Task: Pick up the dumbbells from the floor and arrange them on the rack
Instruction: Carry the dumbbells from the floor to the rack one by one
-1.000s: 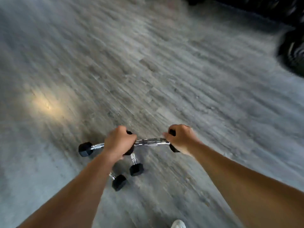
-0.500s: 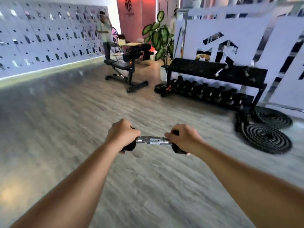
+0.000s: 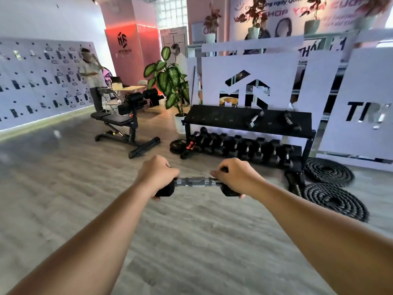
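- Carrying a black hex-headed dumbbell with a knurled chrome handle [image 3: 195, 181] level in front of me, well above the grey wood-grain floor [image 3: 63, 199].
- My left hand [image 3: 157, 175] has its grip wrapped shut over the left head; my right hand [image 3: 236, 176] is curled tight over the right head, leaving the bare handle between them.
- I judge it dense and rigid: no give, weight at both ends, so a two-ended hold keeps it from tipping. The rubbery heads look grippy; the knurled handle would be the surest single-hand hold.
- The black two-tier metal rack [image 3: 248, 121] stands ahead, well apart. Its top shelf carries two small dumbbells [image 3: 255, 118]; the lower tier holds a row of larger ones [image 3: 246, 149].
- I would set it down gently on an open stretch of the top shelf, so it neither rolls nor bangs.
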Demonstrator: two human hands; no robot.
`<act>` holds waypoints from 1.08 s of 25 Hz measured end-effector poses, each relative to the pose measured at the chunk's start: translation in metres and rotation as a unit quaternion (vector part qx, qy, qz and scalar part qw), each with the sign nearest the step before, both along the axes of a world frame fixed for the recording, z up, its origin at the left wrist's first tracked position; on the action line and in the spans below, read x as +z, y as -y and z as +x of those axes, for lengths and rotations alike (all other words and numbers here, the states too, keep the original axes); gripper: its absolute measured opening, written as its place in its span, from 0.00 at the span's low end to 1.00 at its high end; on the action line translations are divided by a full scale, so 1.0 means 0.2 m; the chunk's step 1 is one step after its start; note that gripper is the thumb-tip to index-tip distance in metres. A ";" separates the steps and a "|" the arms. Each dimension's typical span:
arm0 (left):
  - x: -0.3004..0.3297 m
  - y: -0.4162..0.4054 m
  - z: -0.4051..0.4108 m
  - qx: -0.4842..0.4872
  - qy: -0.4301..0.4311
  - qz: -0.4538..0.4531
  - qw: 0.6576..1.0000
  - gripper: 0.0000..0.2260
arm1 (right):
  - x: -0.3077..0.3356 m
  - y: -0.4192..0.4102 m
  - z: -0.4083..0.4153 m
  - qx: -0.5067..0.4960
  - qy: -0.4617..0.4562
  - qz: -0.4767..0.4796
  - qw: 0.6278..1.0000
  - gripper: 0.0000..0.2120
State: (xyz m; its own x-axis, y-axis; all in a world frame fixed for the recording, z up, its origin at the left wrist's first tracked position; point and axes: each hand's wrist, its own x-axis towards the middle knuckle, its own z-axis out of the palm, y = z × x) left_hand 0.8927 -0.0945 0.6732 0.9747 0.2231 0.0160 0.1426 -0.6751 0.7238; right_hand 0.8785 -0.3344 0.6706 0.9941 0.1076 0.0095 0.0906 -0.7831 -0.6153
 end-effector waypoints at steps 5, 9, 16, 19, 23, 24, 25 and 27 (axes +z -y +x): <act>0.06 0.11 0.83 -0.008 -0.001 -0.032 0.999 0.09 | 0.05 0.11 0.86 0.007 0.003 0.009 1.000 0.17; 0.10 0.13 1.40 -0.008 -0.010 -0.033 0.999 0.08 | 0.10 0.12 1.45 0.006 0.010 0.006 1.000 0.20; -0.06 -0.01 2.63 -0.011 -0.005 -0.032 0.999 0.11 | -0.03 -0.02 2.66 0.003 0.004 -0.001 1.000 0.24; -0.08 -0.09 3.17 -0.032 -0.003 -0.007 0.999 0.08 | -0.02 -0.09 3.14 -0.009 -0.001 -0.002 1.000 0.26; -0.04 -0.08 3.85 -0.073 -0.001 0.016 0.997 0.06 | -0.02 -0.08 3.75 -0.045 -0.022 0.009 0.999 0.23; -0.04 -0.06 4.01 -0.079 0.000 0.016 0.997 0.08 | -0.02 -0.06 3.90 -0.051 -0.026 0.012 0.998 0.22; -0.05 -0.04 4.14 -0.079 0.002 0.019 0.997 0.10 | -0.02 -0.04 4.02 -0.054 -0.030 0.011 0.998 0.21; -0.10 0.01 4.43 -0.078 -0.005 0.020 0.997 0.11 | -0.06 0.01 4.30 -0.056 -0.038 0.007 0.998 0.20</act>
